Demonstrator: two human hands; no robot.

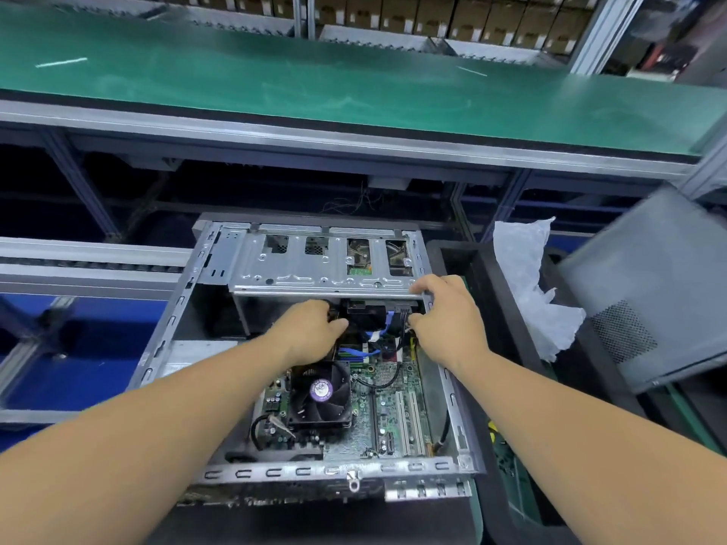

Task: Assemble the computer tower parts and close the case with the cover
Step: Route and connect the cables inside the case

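An open grey computer case (pixel 185 297) lies on its side in front of me. Inside it sit a green motherboard (pixel 397 407) and a black CPU fan (pixel 320 395). A silver drive cage (pixel 314 265) spans the far end of the case. My left hand (pixel 310 332) reaches under the cage's front edge, its fingers curled among black connectors and cables (pixel 366 310). My right hand (pixel 444 312) grips the cage's right front corner, with its thumb beside black and blue cables. The grey case cover (pixel 645 285) leans at the right, blurred.
A green conveyor belt (pixel 354 80) runs across the back, with cardboard boxes stacked behind it. A black bin (pixel 491 293) with crumpled white plastic wrap (pixel 527 277) stands right of the case. Aluminium rails and a blue surface (pixel 78 348) are at the left.
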